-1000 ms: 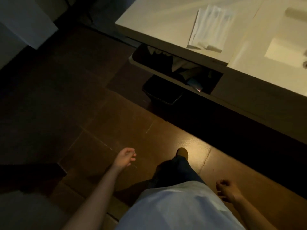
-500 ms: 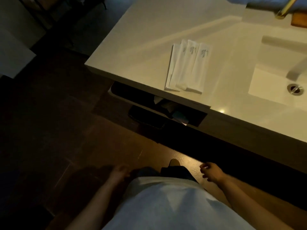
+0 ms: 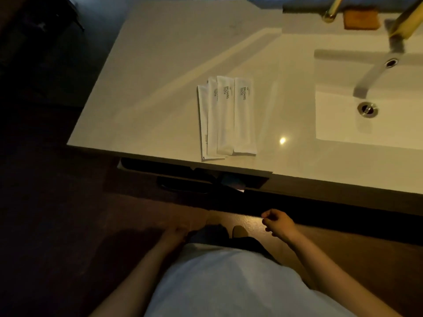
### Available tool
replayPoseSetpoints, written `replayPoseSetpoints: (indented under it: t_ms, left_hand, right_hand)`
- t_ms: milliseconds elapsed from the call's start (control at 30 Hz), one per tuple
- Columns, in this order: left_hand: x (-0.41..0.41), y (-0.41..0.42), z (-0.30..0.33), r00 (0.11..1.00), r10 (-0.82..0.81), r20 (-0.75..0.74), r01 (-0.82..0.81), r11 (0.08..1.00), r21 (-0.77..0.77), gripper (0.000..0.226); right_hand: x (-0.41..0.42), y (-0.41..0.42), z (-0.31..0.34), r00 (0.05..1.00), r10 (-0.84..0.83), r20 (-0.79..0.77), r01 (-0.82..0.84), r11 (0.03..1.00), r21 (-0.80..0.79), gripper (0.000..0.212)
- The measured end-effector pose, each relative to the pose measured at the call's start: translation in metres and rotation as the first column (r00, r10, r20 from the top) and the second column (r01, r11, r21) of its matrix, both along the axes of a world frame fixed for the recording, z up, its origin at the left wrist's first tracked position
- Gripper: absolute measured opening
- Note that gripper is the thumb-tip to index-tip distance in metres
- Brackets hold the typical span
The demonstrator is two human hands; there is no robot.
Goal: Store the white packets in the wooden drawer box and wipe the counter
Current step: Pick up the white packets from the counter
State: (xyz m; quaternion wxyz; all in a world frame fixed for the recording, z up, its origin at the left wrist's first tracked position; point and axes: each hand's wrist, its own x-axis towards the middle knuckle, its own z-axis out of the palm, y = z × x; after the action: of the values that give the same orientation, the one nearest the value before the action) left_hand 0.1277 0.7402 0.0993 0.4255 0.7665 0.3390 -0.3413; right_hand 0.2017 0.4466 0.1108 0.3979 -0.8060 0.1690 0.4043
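Observation:
Several long white packets [image 3: 226, 117] printed "BRUSHING TEETH" lie side by side, overlapping, near the front edge of the pale counter [image 3: 160, 88]. Under that edge a drawer [image 3: 194, 177] stands partly pulled out, its inside dark. My right hand [image 3: 278, 223] hangs below the counter front, fingers loosely curled, holding nothing. My left hand [image 3: 176, 232] hangs low by my leg in shadow, blurred, with nothing in it. Neither hand touches the packets. No wooden drawer box can be made out.
A white sink basin [image 3: 366, 99] with a metal drain [image 3: 367, 109] lies at the counter's right. A brass tap [image 3: 407, 21] and an orange soap-like block [image 3: 360, 19] sit at the back. A dark bin [image 3: 180, 185] stands under the drawer. The floor is brown tile.
The view has swung up and closer to the counter, so the packets and sink now sit centred. My right hand has risen toward the counter front; my left hand has dropped beside my leg.

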Motion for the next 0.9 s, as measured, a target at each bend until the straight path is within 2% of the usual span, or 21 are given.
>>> replayPoseSetpoints:
  t_ms: [33,167,233,300,367,433,467,533,600,667,767,900]
  left_hand:
    - [0.017,-0.002,0.007,0.997,-0.066,0.046,0.065,0.998,0.005,0.015]
    - [0.069,-0.013,0.056,0.961,-0.15,0.233,0.161,0.987,-0.029,0.024]
    - [0.083,-0.016,0.087,0.862,-0.345,0.371,0.349,0.935,0.058,0.03]
    - [0.091,-0.017,0.116,0.666,-0.564,0.489,0.494,0.824,0.277,0.037]
    - [0.102,-0.021,0.139,0.505,-0.63,0.59,0.483,0.773,0.411,0.037]
    - [0.116,-0.023,0.151,0.448,-0.601,0.662,0.423,0.795,0.435,0.035]
    - [0.125,-0.023,0.152,0.418,-0.614,0.67,0.379,0.788,0.486,0.034]
    - [0.144,-0.02,0.148,0.381,-0.697,0.608,0.282,0.714,0.641,0.037]
    - [0.163,-0.016,0.138,0.426,-0.753,0.501,0.251,0.631,0.734,0.044]
    - [0.183,-0.011,0.127,0.528,-0.751,0.398,0.274,0.593,0.757,0.052]
    - [0.206,-0.01,0.115,0.684,-0.65,0.332,0.282,0.655,0.701,0.061]
    - [0.22,-0.024,0.115,0.726,-0.569,0.388,0.245,0.74,0.627,0.056]
  right_hand:
    - [0.0,0.003,0.007,1.0,0.011,0.029,-0.011,1.0,0.0,0.017]
    - [0.005,0.021,0.058,0.967,0.057,0.248,-0.065,0.997,0.027,0.024]
    - [0.009,0.031,0.091,0.909,0.135,0.394,-0.142,0.99,-0.013,0.027]
    - [0.014,0.042,0.122,0.805,0.194,0.561,-0.191,0.979,-0.066,0.028]
    - [0.024,0.052,0.146,0.665,0.195,0.721,-0.169,0.98,-0.109,0.026]
    - [0.039,0.061,0.156,0.54,0.22,0.812,-0.114,0.976,-0.188,0.03]
    - [0.049,0.065,0.156,0.505,0.257,0.824,-0.096,0.965,-0.243,0.034]
    - [0.073,0.075,0.151,0.504,0.358,0.786,-0.098,0.928,-0.36,0.044]
    - [0.097,0.084,0.141,0.547,0.434,0.716,-0.11,0.885,-0.453,0.053]
    - [0.118,0.091,0.132,0.577,0.472,0.666,-0.104,0.852,-0.514,0.058]
    - [0.14,0.101,0.125,0.63,0.47,0.618,-0.078,0.83,-0.552,0.065]
    - [0.151,0.118,0.123,0.69,0.434,0.579,-0.02,0.811,-0.584,0.067]
